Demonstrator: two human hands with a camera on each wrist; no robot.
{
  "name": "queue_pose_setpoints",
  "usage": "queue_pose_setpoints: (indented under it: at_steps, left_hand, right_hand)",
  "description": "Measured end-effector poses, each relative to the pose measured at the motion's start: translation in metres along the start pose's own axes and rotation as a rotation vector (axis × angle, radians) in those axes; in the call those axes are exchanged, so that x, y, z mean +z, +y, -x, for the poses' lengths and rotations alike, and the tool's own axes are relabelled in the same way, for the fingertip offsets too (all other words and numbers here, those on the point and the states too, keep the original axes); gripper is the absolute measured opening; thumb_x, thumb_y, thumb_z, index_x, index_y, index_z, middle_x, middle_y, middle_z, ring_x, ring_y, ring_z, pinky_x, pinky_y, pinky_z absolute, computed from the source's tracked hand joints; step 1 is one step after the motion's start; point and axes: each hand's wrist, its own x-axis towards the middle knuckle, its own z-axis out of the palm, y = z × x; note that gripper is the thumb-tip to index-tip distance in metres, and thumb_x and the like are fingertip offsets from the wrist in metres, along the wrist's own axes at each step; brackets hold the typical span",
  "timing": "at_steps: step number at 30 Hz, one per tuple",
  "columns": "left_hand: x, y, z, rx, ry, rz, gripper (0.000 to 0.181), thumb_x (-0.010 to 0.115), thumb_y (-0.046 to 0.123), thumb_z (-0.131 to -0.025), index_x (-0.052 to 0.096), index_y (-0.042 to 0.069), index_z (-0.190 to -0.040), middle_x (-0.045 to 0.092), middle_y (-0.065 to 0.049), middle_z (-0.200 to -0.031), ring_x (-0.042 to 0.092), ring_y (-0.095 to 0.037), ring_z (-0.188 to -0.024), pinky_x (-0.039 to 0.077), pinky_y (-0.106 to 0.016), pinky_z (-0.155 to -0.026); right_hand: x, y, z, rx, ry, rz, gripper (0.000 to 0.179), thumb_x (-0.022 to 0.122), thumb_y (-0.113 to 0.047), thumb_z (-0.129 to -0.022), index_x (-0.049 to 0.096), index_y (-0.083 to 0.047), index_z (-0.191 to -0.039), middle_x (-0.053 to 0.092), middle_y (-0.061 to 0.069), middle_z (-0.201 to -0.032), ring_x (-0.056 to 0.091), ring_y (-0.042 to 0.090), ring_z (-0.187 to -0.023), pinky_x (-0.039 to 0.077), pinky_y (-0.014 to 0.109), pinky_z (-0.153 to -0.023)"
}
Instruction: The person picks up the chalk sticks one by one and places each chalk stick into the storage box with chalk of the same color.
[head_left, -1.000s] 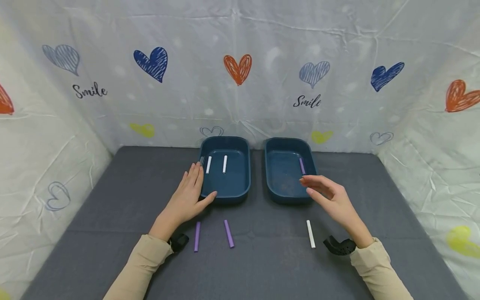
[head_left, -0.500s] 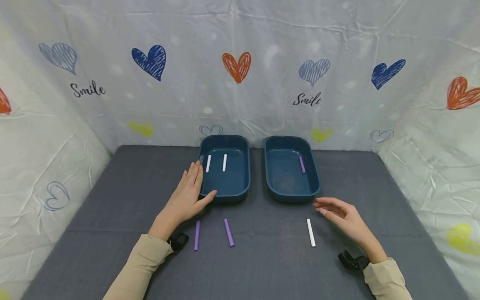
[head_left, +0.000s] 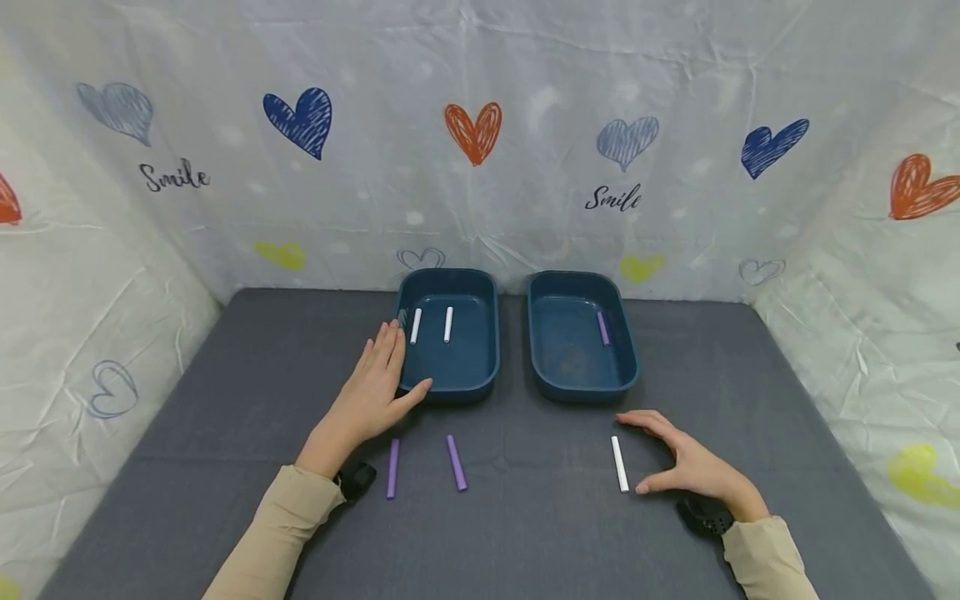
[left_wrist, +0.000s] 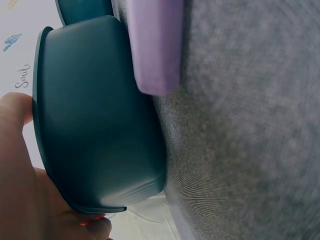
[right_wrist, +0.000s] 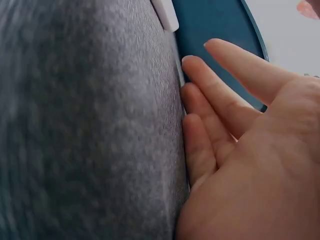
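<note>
My left hand (head_left: 367,392) rests on the left rim and near corner of the left blue tray (head_left: 486,387), fingers straight and thumb spread. Inside that tray lie two white chalk sticks. Just to the right of a white chalk stick (head_left: 620,464) on the table, my right hand (head_left: 693,461) holds nothing, its thumb and fingers spread apart. The same white chalk (right_wrist: 166,15) shows at the top of the right wrist view. Two purple chalk sticks, one left (head_left: 393,468) and one right (head_left: 457,462), lie before the left tray. The left wrist view shows a purple chalk (left_wrist: 157,47) up close.
A second blue tray (head_left: 585,390) stands to the right of the first, with one purple chalk stick (head_left: 603,328) inside. Both trays stand on a grey cloth (head_left: 525,533) against a white curtain (head_left: 540,167) printed with hearts.
My right hand has drawn back from the right tray toward the near right, then spread its thumb and fingers beside the white chalk. The left hand stays on its tray.
</note>
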Motion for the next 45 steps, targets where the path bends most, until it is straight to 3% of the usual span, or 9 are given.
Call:
queue_pose_setpoints:
  at_steps: [5,9,45]
  left_hand:
    - [0.001,0.002,0.001,0.001,-0.013,0.006,0.097,0.044,0.061,-0.099,0.006,-0.007,-0.156,-0.003,-0.021,-0.164,-0.005,-0.033,-0.151,0.006,-0.054,-0.12]
    - [0.001,0.001,0.002,-0.001,-0.004,0.005,0.096,0.044,0.061,-0.099,0.007,-0.008,-0.155,-0.002,-0.022,-0.164,-0.004,-0.034,-0.151,0.006,-0.054,-0.12]
    - [0.0,-0.001,0.003,0.006,0.002,-0.004,0.097,0.041,0.062,-0.099,0.005,-0.007,-0.156,-0.004,-0.021,-0.164,-0.006,-0.033,-0.151,0.007,-0.055,-0.12]
  right_hand:
    - [0.008,-0.002,0.002,0.025,0.004,0.112,0.091,0.088,-0.031,-0.075,0.041,-0.019,-0.152,0.038,0.002,-0.15,0.032,0.016,-0.134,0.035,0.052,-0.101]
    - [0.011,-0.003,0.0,0.043,0.015,0.159,0.094,0.089,-0.042,-0.071,0.043,-0.023,-0.151,0.038,-0.001,-0.15,0.029,0.019,-0.134,0.032,0.061,-0.1]
    - [0.017,-0.004,-0.005,0.014,0.017,0.192,0.084,0.086,-0.04,-0.076,0.046,-0.024,-0.149,0.041,-0.002,-0.147,0.029,0.022,-0.13,0.032,0.062,-0.097]
